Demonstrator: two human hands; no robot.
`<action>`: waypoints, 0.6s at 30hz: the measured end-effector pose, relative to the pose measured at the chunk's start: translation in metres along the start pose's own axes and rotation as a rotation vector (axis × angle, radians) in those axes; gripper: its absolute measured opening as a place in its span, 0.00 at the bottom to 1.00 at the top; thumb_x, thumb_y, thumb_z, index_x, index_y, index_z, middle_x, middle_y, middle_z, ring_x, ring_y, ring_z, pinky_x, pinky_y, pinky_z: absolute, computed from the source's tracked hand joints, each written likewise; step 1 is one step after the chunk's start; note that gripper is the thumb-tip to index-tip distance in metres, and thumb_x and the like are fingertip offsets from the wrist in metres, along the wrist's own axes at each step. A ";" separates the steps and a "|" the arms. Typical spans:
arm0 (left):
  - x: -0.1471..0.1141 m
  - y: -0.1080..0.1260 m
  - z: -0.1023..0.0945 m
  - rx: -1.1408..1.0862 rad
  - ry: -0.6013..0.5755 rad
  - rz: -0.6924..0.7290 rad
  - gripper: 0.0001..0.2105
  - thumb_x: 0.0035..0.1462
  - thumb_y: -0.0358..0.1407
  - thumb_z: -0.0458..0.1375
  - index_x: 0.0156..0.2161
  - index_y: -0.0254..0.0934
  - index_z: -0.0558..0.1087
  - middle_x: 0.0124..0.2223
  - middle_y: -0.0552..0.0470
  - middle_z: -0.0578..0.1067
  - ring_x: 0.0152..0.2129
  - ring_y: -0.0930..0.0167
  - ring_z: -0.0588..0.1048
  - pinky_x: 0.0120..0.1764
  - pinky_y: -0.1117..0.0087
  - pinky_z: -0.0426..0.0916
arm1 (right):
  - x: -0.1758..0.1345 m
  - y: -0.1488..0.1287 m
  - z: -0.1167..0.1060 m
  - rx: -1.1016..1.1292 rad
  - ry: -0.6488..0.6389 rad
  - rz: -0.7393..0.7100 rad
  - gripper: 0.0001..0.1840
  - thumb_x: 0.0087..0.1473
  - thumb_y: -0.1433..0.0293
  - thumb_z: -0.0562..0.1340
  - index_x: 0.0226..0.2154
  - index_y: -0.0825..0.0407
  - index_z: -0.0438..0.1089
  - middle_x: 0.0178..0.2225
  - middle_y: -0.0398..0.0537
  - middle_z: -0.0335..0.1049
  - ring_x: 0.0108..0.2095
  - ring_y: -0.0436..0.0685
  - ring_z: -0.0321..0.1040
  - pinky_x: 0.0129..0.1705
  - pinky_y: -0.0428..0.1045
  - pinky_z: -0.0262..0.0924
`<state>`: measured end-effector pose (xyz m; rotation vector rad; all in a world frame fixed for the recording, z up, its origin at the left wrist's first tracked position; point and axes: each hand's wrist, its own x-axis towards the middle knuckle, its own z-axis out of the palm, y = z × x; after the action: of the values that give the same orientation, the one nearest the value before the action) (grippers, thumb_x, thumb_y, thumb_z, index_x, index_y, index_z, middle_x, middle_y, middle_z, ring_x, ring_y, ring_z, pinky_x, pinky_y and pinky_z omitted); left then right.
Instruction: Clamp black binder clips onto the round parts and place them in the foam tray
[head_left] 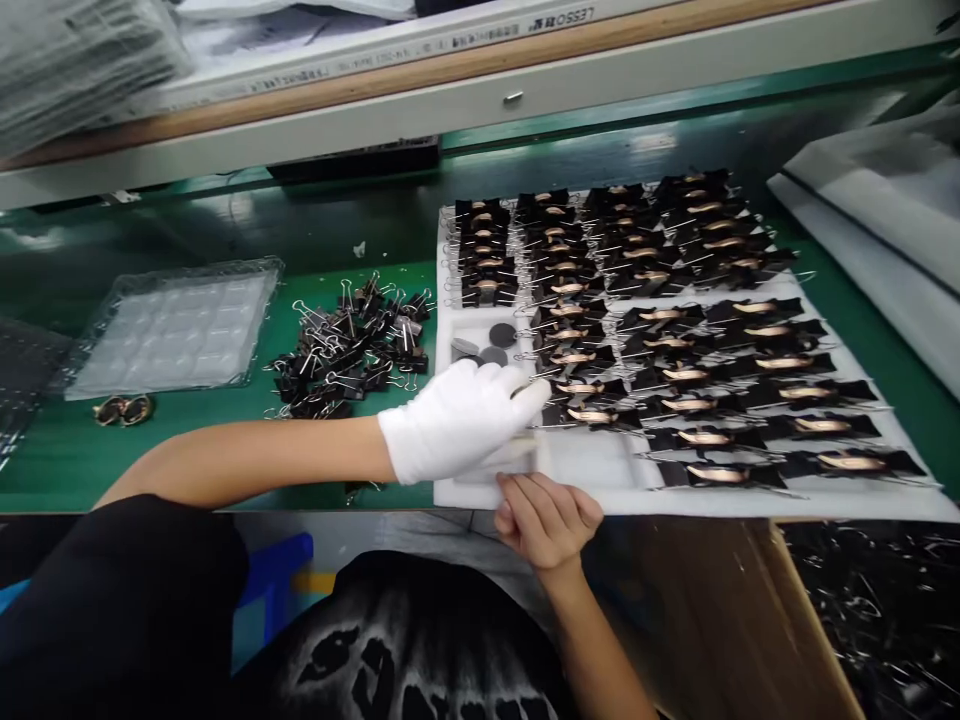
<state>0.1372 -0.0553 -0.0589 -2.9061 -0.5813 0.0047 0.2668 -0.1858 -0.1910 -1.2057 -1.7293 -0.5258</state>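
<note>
My left hand [469, 415], in a white glove, reaches over a white foam tray [480, 495]. Its fingertips are pinched at the wire handle of a black binder clip [581, 388] in the tray's second column. Rows of such clips fill much of the tray, each gripping a thin gold-coloured curved piece [705, 437]. Just beyond the glove, dark round discs [502, 335] lie in a tray recess. My bare right hand [551, 520] is curled closed at the tray's front edge; whatever its fingers hold, if anything, is hidden.
Left of the tray is a heap of loose binder clips [352, 345]. A clear plastic blister tray [176, 325] lies farther left, with two small gold-rimmed pieces [122, 410] before it. A shelf rail [480, 100] crosses behind. White foam sheeting [885, 200] stands at right.
</note>
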 end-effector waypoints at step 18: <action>-0.011 -0.012 0.008 -0.001 0.205 0.195 0.19 0.74 0.46 0.51 0.38 0.34 0.75 0.32 0.46 0.76 0.27 0.65 0.75 0.30 0.62 0.53 | -0.002 -0.006 0.001 -0.114 -0.014 0.027 0.11 0.69 0.71 0.57 0.39 0.52 0.76 0.26 0.41 0.80 0.28 0.51 0.78 0.38 0.52 0.55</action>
<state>0.1220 -0.0478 -0.0653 -2.9028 -0.2626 -0.2634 0.2616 -0.1885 -0.1919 -1.3138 -1.7114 -0.6087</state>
